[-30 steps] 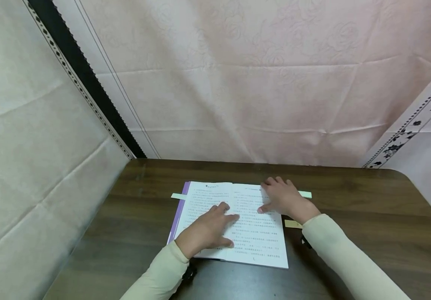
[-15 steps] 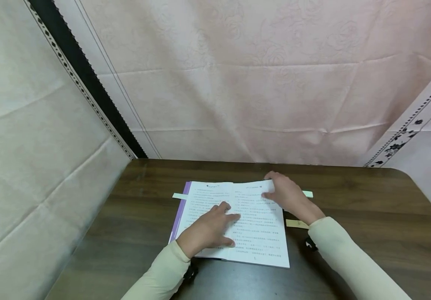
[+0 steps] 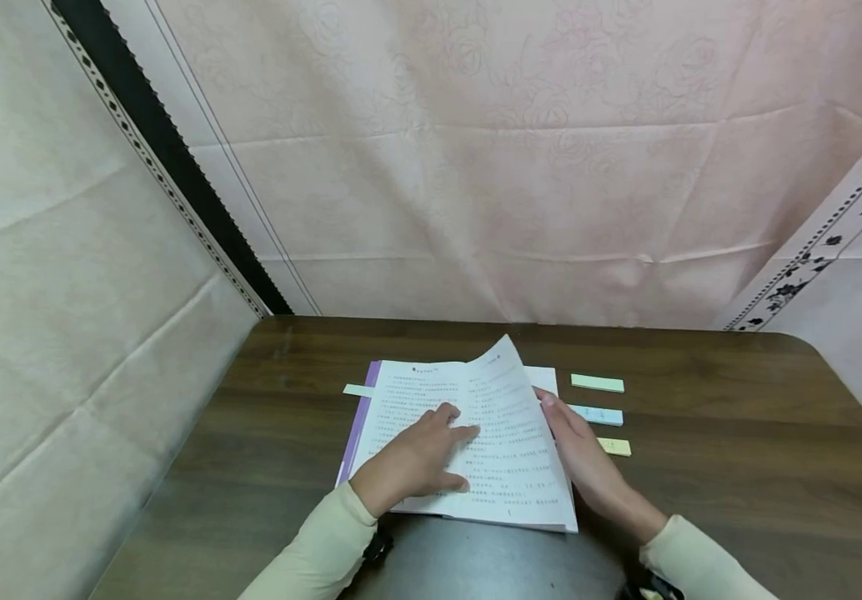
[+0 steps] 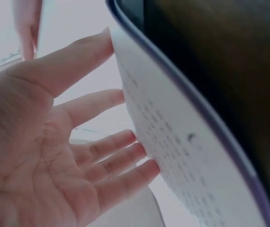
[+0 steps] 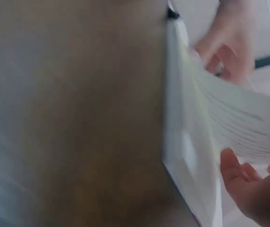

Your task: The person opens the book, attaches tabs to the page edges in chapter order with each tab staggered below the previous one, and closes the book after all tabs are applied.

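An open book (image 3: 521, 500) with printed pages and a purple cover edge (image 3: 358, 425) lies on the table. My left hand (image 3: 419, 458) rests on it near the middle fold, fingers spread. In the left wrist view, the fingertips of that hand (image 4: 54, 151) meet the printed paper. A right-hand page (image 3: 502, 417) is raised, its top corner bent up and leftward. My right hand (image 3: 592, 471) is at this page's right edge, extended fingers partly hidden behind the paper. The right wrist view shows the right hand's fingertips (image 5: 229, 163) beside the raised sheet, not curled round it.
Green (image 3: 598, 382), blue (image 3: 598, 415) and yellow (image 3: 614, 447) paper strips lie on the brown table (image 3: 739, 417) right of the book. A pale green strip (image 3: 358, 390) is at the book's left edge. Light cloth (image 3: 476, 208) hangs behind the table.
My right hand moved from the page's top right corner down along its right edge. The page has lifted and bends leftward, and the blue strip has come into view. My left hand stayed put.
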Demonstrator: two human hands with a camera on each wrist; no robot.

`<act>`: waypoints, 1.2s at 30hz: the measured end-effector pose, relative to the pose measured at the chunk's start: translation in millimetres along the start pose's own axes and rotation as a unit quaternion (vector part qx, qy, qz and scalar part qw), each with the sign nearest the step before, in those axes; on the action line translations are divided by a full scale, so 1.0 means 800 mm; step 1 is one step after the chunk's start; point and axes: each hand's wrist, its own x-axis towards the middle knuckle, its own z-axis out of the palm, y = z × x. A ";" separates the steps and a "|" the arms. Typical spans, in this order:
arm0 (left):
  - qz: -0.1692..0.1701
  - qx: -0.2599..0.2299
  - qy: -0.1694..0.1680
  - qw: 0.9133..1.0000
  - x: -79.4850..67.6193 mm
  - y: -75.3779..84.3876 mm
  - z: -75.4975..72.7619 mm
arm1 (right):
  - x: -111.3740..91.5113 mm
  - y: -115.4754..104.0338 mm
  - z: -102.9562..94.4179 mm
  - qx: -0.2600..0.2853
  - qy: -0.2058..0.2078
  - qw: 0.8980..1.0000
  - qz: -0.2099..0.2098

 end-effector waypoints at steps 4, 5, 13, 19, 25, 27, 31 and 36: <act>-0.002 -0.009 0.000 1.000 -0.002 -0.002 0.002 | -0.013 0.008 0.009 -0.022 -0.038 0.999 -0.022; -0.002 -0.012 -0.001 1.000 -0.002 -0.002 0.003 | -0.014 0.011 0.009 -0.036 -0.050 0.998 -0.032; -0.007 -0.043 -0.003 0.999 -0.003 0.001 0.011 | -0.018 0.020 0.007 -0.158 -0.122 0.974 -0.109; 0.047 -0.211 0.058 0.975 -0.004 -0.009 0.014 | -0.021 0.017 0.019 -0.229 -0.174 0.949 -0.132; 0.005 -0.521 0.037 0.853 -0.004 -0.036 -0.003 | -0.023 0.005 0.033 -0.280 -0.180 0.934 -0.129; -0.013 -0.571 0.009 0.821 -0.006 -0.044 -0.013 | -0.024 0.001 0.039 -0.302 -0.181 0.927 -0.131; -0.022 -0.582 -0.032 0.812 -0.015 -0.060 -0.034 | -0.024 -0.004 0.051 -0.331 -0.190 0.915 -0.128; -0.059 -0.529 -0.009 0.847 -0.026 -0.089 -0.054 | -0.023 -0.008 0.061 -0.354 -0.194 0.907 -0.123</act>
